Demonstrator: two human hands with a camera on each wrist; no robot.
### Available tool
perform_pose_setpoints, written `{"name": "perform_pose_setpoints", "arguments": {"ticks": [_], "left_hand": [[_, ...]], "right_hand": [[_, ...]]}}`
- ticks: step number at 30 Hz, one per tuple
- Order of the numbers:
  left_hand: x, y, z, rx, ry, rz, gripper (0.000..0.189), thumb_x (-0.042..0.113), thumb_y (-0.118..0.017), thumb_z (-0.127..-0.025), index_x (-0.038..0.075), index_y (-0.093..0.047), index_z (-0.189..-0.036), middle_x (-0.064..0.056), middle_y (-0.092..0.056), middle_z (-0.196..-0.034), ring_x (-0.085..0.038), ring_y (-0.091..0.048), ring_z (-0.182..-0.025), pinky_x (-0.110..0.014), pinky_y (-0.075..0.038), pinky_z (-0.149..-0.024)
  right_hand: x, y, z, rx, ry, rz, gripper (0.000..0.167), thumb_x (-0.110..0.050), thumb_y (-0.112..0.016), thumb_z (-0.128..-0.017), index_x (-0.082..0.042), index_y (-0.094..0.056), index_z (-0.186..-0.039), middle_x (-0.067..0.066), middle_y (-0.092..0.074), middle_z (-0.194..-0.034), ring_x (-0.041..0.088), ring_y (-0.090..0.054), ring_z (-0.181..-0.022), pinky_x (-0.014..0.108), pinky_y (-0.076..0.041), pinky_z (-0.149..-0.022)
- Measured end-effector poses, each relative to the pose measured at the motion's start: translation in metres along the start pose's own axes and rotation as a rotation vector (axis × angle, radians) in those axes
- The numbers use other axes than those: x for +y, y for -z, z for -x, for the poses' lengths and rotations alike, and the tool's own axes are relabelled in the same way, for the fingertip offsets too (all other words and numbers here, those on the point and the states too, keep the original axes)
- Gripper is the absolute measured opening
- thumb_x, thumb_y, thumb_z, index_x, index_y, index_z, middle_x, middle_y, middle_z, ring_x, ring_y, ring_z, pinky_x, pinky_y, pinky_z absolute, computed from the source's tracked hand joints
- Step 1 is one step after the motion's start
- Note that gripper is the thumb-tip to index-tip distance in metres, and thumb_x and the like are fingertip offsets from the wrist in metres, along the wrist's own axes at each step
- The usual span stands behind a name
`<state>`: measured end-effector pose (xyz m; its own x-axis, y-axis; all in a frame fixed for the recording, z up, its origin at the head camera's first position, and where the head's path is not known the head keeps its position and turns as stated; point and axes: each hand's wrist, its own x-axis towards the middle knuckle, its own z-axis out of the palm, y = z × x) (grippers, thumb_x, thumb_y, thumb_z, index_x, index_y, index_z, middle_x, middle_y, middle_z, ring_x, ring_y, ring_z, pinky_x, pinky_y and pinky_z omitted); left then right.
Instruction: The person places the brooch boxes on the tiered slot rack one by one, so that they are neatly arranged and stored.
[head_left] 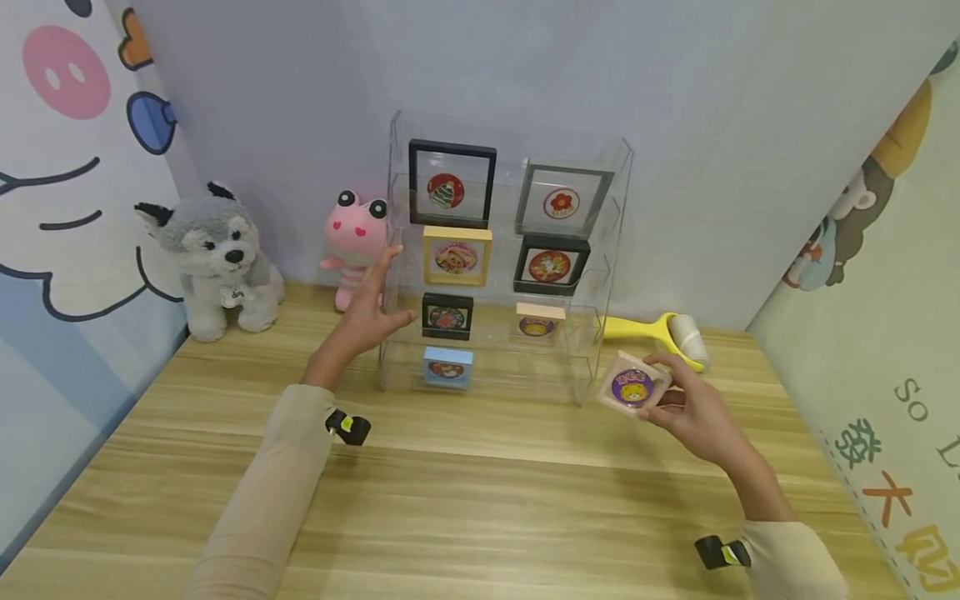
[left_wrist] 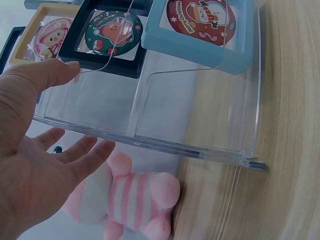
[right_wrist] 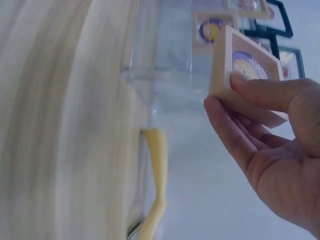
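Observation:
A clear acrylic display rack (head_left: pixel 495 383) with stepped shelves stands on the table, holding several small square frames with round badges. At the rack's left side is my left hand (head_left: pixel 367 315), its fingers fairly straight and spread along the side panel. The thumb points toward a black frame (left_wrist: pixel 105 37) with a green badge; below that sits a light blue frame (left_wrist: pixel 200 30). To the right of the rack, my right hand (head_left: pixel 693 412) pinches a small beige frame (head_left: pixel 632 385) with a purple bear badge between thumb and fingers, held above the table. A similar beige frame (head_left: pixel 538 323) sits on the rack.
Behind the right hand lies a yellow-handled lint roller (head_left: pixel 686 340). A pink plush toy (head_left: pixel 358 237) stands just left of the rack, and a grey husky plush (head_left: pixel 225 262) sits further left. Printed panels border both sides of the wooden table (head_left: pixel 465 500).

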<state>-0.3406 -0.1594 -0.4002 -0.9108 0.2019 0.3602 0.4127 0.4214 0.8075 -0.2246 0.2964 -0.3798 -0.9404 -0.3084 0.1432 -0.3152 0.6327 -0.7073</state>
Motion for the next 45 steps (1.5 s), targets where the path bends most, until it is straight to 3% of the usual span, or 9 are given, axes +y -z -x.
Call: {"name": "perform_pose_setpoints", "arguments": {"ticks": [4,9,16,20,26,32,39,45], "left_hand": [[0.0,0.002,0.001,0.003,-0.003,0.001,0.095,-0.004,-0.074,-0.081,0.016,-0.021,-0.157,-0.02,-0.016,-0.166,-0.043,-0.017,-0.152,-0.065,-0.02,-0.119],[-0.001,0.0,0.003,-0.005,0.017,0.006,0.095,-0.002,-0.074,-0.082,0.02,-0.02,-0.157,-0.02,-0.015,-0.166,-0.043,-0.017,-0.152,-0.066,-0.021,-0.119],[0.002,0.001,0.002,-0.005,0.009,-0.003,0.093,-0.001,-0.074,-0.083,0.02,-0.021,-0.156,-0.02,-0.016,-0.165,-0.043,-0.017,-0.152,-0.067,-0.022,-0.118],[0.001,0.001,0.001,-0.005,0.011,0.002,0.093,-0.002,-0.074,-0.083,0.02,-0.021,-0.156,-0.02,-0.016,-0.165,-0.044,-0.017,-0.152,-0.067,-0.022,-0.118],[-0.001,0.001,0.001,-0.006,0.012,0.0,0.094,-0.002,-0.074,-0.083,0.021,-0.021,-0.156,-0.02,-0.016,-0.165,-0.043,-0.018,-0.152,-0.067,-0.023,-0.118],[-0.001,0.0,0.001,0.002,0.003,0.0,0.093,-0.003,-0.075,-0.082,0.021,-0.023,-0.156,-0.02,-0.018,-0.165,-0.044,-0.019,-0.151,-0.067,-0.024,-0.117],[-0.002,0.0,0.001,0.008,-0.019,-0.003,0.093,-0.003,-0.075,-0.082,0.017,-0.022,-0.156,-0.021,-0.017,-0.165,-0.044,-0.018,-0.151,-0.066,-0.023,-0.118],[-0.002,-0.001,0.002,0.009,-0.023,-0.004,0.093,-0.004,-0.075,-0.082,0.017,-0.022,-0.156,-0.021,-0.016,-0.165,-0.043,-0.017,-0.152,-0.065,-0.024,-0.118]], "right_hand": [[-0.015,-0.016,-0.021,0.039,0.095,0.062,0.06,0.011,-0.072,-0.084,0.001,-0.044,-0.136,0.03,-0.056,-0.118,0.04,-0.07,-0.093,0.032,-0.061,-0.075],[-0.021,-0.039,-0.047,0.078,0.189,0.142,0.056,0.013,-0.073,-0.081,0.0,-0.051,-0.131,0.029,-0.064,-0.112,0.035,-0.072,-0.085,0.038,-0.062,-0.071],[-0.028,-0.068,-0.07,0.065,0.254,0.246,0.055,0.009,-0.073,-0.084,-0.004,-0.053,-0.133,0.022,-0.065,-0.117,0.033,-0.07,-0.091,0.038,-0.062,-0.075],[-0.028,-0.081,-0.079,0.089,0.29,0.289,0.052,0.008,-0.073,-0.083,-0.006,-0.055,-0.13,0.021,-0.066,-0.11,0.033,-0.068,-0.09,0.037,-0.062,-0.073],[-0.019,-0.099,-0.086,0.137,0.325,0.322,0.042,0.01,-0.073,-0.081,-0.005,-0.059,-0.117,0.02,-0.066,-0.097,0.034,-0.068,-0.086,0.038,-0.061,-0.071],[-0.013,-0.11,-0.085,0.175,0.316,0.341,0.042,0.01,-0.076,-0.079,-0.006,-0.061,-0.115,0.019,-0.068,-0.09,0.034,-0.071,-0.08,0.038,-0.061,-0.067],[-0.014,-0.112,-0.084,0.207,0.305,0.36,0.031,0.011,-0.076,-0.076,-0.003,-0.062,-0.099,0.018,-0.069,-0.092,0.034,-0.071,-0.084,0.034,-0.061,-0.066],[-0.015,-0.111,-0.083,0.197,0.288,0.335,0.025,0.01,-0.075,-0.079,-0.001,-0.065,-0.099,0.018,-0.067,-0.094,0.034,-0.07,-0.083,0.033,-0.062,-0.066]]}}
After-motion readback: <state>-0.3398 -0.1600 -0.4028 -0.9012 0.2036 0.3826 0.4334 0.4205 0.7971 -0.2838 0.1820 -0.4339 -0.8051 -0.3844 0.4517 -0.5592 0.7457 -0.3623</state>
